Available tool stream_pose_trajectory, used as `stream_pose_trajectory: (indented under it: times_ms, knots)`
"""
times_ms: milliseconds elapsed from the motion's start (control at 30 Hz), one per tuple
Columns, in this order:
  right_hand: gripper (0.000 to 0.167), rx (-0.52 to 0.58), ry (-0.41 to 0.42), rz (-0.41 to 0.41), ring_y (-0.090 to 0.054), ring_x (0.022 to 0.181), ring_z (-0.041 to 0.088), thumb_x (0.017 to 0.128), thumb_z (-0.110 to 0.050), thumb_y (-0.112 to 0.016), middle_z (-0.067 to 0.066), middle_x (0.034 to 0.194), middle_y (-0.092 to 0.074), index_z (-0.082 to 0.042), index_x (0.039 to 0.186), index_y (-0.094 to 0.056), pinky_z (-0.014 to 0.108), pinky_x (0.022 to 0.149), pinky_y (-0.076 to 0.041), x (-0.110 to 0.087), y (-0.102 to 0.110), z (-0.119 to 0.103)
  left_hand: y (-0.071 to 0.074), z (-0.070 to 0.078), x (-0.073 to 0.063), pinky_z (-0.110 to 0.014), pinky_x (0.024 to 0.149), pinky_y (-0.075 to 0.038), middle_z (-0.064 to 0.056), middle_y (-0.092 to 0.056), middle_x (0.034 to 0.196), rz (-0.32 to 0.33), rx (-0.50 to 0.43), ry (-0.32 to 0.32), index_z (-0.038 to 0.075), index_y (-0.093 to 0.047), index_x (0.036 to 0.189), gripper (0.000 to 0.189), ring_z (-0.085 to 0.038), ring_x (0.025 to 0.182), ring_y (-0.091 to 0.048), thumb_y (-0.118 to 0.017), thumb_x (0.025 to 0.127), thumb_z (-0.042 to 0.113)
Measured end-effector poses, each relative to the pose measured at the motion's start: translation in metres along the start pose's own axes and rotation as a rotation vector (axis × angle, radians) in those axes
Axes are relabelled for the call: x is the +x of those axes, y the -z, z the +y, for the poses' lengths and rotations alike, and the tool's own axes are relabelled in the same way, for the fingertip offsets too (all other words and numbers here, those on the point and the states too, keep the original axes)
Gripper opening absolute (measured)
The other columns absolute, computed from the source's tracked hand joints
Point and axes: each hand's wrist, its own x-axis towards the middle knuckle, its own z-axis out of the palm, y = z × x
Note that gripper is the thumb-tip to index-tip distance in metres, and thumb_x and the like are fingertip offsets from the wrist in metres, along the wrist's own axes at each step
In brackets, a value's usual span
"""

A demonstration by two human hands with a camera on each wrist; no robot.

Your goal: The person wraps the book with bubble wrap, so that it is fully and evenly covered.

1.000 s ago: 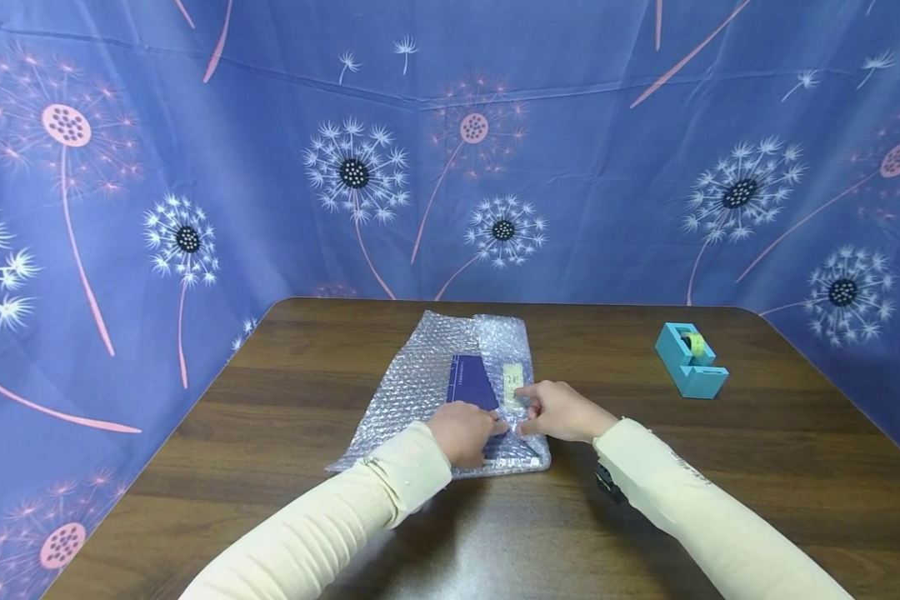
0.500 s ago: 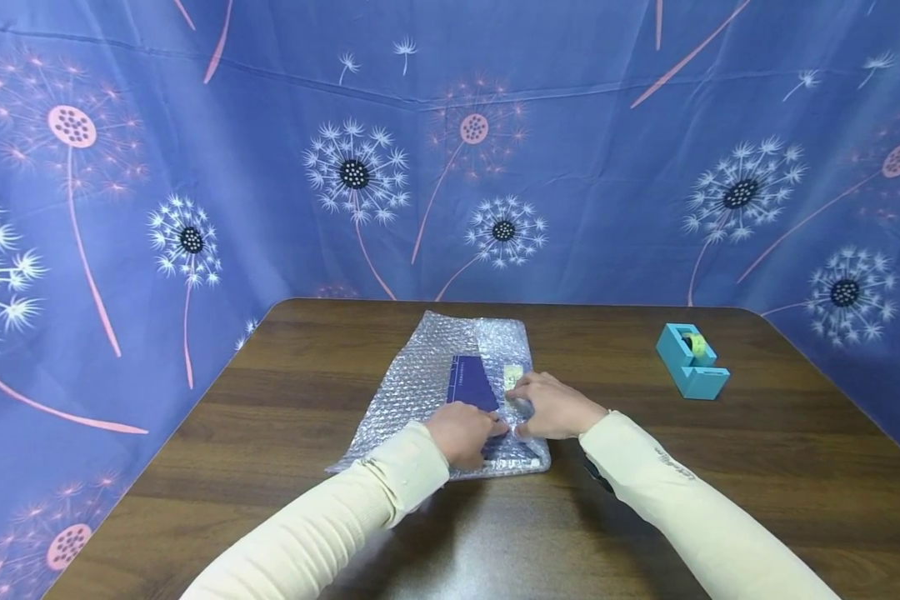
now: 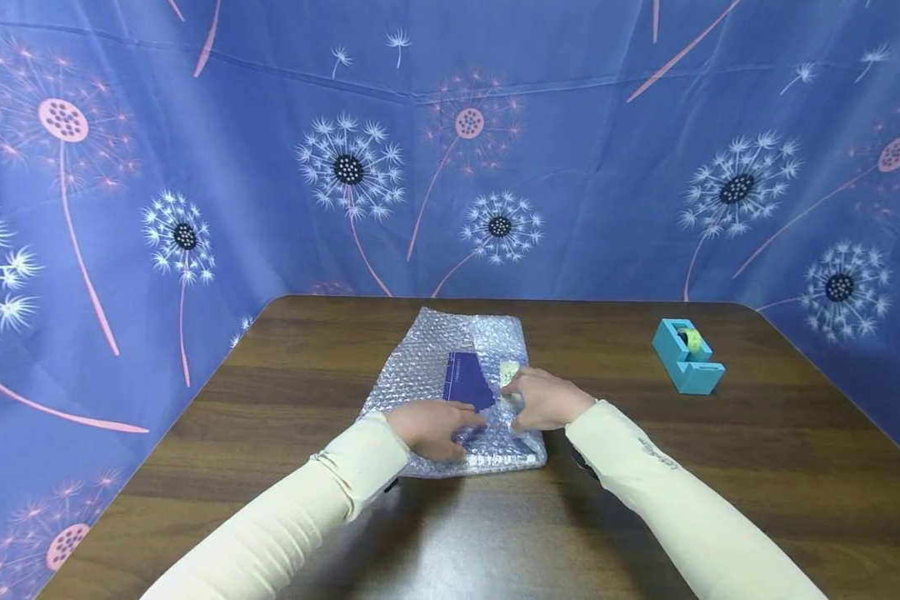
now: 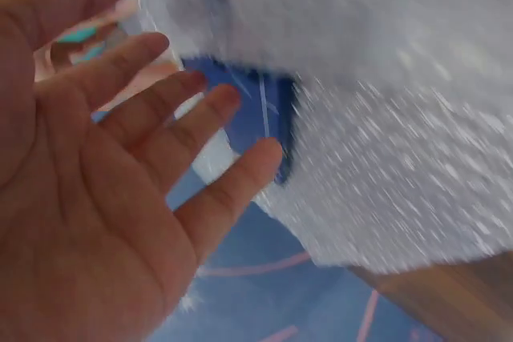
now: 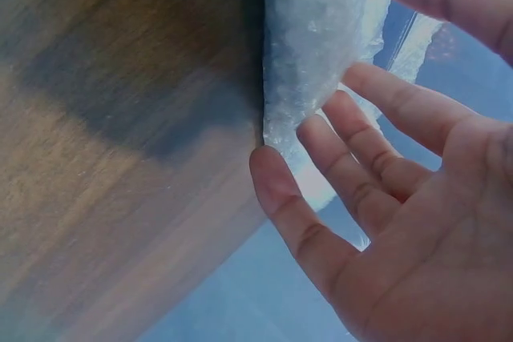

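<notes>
A sheet of bubble wrap (image 3: 411, 372) lies on the table, its right side folded over a dark blue book (image 3: 467, 379), which looks like a thin notebook. On that folded part sits a pale yellow strip (image 3: 507, 372), seemingly tape. My left hand (image 3: 433, 429) hovers over the near part of the wrap, palm down, fingers spread and holding nothing; the left wrist view shows them apart from the wrap. With slightly bent fingers, my right hand (image 3: 546, 400) touches the folded flap and the strip, partly hiding it. In the right wrist view its fingers (image 5: 321, 146) lie along the wrap's edge.
To the right at the back stands a teal tape dispenser (image 3: 687, 357) with a yellow-green roll in it. Brown wood-grain table (image 3: 270, 375) surrounds the wrap. A blue curtain (image 3: 607, 167) with dandelion print hangs behind and on both sides.
My left hand has come off the wrap's near middle and moved left, fingers spreading. My right hand has slid slightly left and forward over the strip.
</notes>
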Motion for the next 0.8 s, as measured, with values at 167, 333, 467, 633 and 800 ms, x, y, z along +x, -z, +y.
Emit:
stream_pose_trajectory:
  times_ms: [167, 333, 467, 633, 800]
  knots:
    - [0.058, 0.026, -0.025, -0.011, -0.051, 0.128, 0.035, 0.080, -0.018, -0.082, 0.012, 0.134, -0.055, -0.005, 0.134, -0.065, 0.054, 0.103, -0.047, 0.000, 0.002, -0.001, 0.008, -0.023, -0.019, -0.051, 0.109, -0.044, -0.014, -0.060, 0.142, 0.119, -0.027, 0.134, 0.010, -0.058, 0.144, 0.046, -0.035, 0.132, -0.054, -0.065, 0.098, 0.017]
    - [0.057, 0.035, -0.022, -0.012, -0.050, 0.128, 0.035, 0.080, -0.016, -0.082, 0.012, 0.134, -0.055, -0.004, 0.134, -0.066, 0.053, 0.103, -0.047, 0.000, 0.002, 0.000, 0.013, -0.043, -0.037, -0.057, 0.089, -0.054, -0.018, -0.070, 0.120, 0.167, -0.010, 0.364, 0.005, -0.071, 0.119, 0.027, -0.039, 0.111, -0.066, -0.064, 0.097, 0.020]
    - [0.058, 0.019, -0.019, -0.020, -0.050, 0.128, 0.035, 0.080, -0.016, -0.082, 0.013, 0.134, -0.054, -0.003, 0.134, -0.065, 0.052, 0.103, -0.047, 0.000, 0.002, -0.001, 0.011, -0.052, -0.044, -0.053, 0.083, -0.055, -0.018, -0.072, 0.109, 0.124, -0.011, 0.497, 0.003, -0.073, 0.103, 0.020, -0.038, 0.100, -0.069, -0.061, 0.095, 0.017]
    - [0.057, 0.005, -0.023, -0.027, -0.051, 0.127, 0.035, 0.081, -0.016, -0.081, 0.013, 0.132, -0.055, -0.003, 0.134, -0.065, 0.052, 0.101, -0.048, 0.001, 0.003, -0.003, 0.005, -0.055, -0.050, -0.052, 0.086, -0.055, -0.020, -0.071, 0.111, 0.058, -0.028, 0.601, 0.001, -0.073, 0.108, 0.024, -0.036, 0.099, -0.068, -0.059, 0.093, 0.014]
    - [0.057, 0.001, -0.013, -0.028, -0.050, 0.128, 0.036, 0.081, -0.016, -0.080, 0.013, 0.134, -0.055, -0.004, 0.134, -0.066, 0.053, 0.102, -0.047, 0.001, 0.003, -0.003, 0.002, -0.056, -0.056, -0.051, 0.086, -0.055, -0.018, -0.071, 0.105, 0.040, -0.023, 0.558, 0.001, -0.073, 0.097, 0.020, -0.033, 0.093, -0.067, -0.063, 0.089, 0.016]
